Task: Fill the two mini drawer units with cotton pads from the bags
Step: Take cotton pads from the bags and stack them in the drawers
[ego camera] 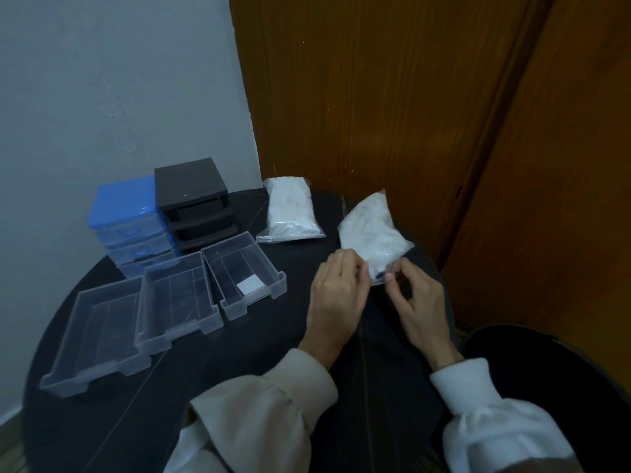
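A: Nearest us, low in the frame, our left hand point(336, 295) and right hand point(418, 302) sit close together, each pinching the near edge of a clear plastic bag of white cotton pads point(374, 233) held tilted above the round black table point(239, 370). What step would we call this?

B: Opening the bag, we'd judge. Whether its mouth is parted yet we cannot tell; our fingers cover the seal.

A: And progress?

B: Early. Left of centre, three clear plastic drawers lie pulled out in a row on the table: the near drawer point(95, 332), the middle drawer point(177, 302) and the far drawer point(244, 274). Only the far one shows a single small white square, perhaps one pad; the others look bare.

A: Further back?

B: A second clear bag of white pads point(290, 209) lies flat at top centre of the table, seemingly full. At upper left stand the blue plastic drawer unit point(128, 216), drawers in, and beside it, touching, the black plastic drawer unit point(194, 199) with open slots.

A: So nearly all the filling is left.

B: That's our reading.
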Motion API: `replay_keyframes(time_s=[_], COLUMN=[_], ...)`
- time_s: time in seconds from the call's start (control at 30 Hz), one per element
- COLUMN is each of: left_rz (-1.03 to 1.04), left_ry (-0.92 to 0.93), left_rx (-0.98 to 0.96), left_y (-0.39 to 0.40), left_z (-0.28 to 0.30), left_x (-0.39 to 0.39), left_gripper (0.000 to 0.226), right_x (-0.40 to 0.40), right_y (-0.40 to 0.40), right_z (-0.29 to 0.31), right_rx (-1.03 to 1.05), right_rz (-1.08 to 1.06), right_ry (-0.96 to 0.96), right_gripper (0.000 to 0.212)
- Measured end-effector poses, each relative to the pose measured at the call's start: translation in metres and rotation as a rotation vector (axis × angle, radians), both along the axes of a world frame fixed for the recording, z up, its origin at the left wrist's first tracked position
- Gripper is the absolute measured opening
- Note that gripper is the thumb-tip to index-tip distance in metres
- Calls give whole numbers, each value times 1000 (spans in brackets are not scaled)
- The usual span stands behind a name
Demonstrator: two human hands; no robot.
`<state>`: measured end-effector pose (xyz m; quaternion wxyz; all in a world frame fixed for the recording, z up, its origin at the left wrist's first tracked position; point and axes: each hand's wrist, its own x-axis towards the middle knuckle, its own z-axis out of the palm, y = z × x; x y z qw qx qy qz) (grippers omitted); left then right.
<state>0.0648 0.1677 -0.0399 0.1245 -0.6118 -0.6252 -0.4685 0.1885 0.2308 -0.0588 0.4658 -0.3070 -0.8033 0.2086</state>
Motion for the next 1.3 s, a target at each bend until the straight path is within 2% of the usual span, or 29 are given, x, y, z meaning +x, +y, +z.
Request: replay_keyframes(time_s=[0.1,0.2,0.33,0.43,0.53,0.67,0.73,0.8,0.9,1.03,1.2,1.3], left_rz=[133,226,81,-111,-212,-208,-207,-195,-192,-196,-164,-144], left_ry=[-35,14,17,-119,-247,-229,-151,-117,-129,-164,-225,-200], left_rx=[84,118,49,-11,-59,19,73,109,124,82,102,104], left_y=[-3,-5,-4,-3,-3,-4,-3,-1,0,1,1,-1], left_z=[8,14,15,14,14,15,13,11,10,8,9,8], left_x=[-16,-27,-15,-6,1,5,5,4,6,10,12,14], left_gripper=[13,12,14,16,33,38,26,19,31,35,28,26], right_x=[4,4,3,4,4,3,4,4,5,5,2,1], right_y=[4,5,2,0,-1,1,1,1,-1,-3,-3,-1], right_z=[0,1,4,4,6,4,4,5,6,8,8,4], right_rx=[-53,-52,-70,-74,-35,49,103,167,225,246,204,183], right_rz=[-144,-197,-86,-65,-59,-127,-175,-223,-245,-226,-196,-217], right_ry=[46,77,144,175,187,122,98,89,100,88,41,25], right_gripper=[18,23,22,20,25,17,14,19,33,41,31,29])
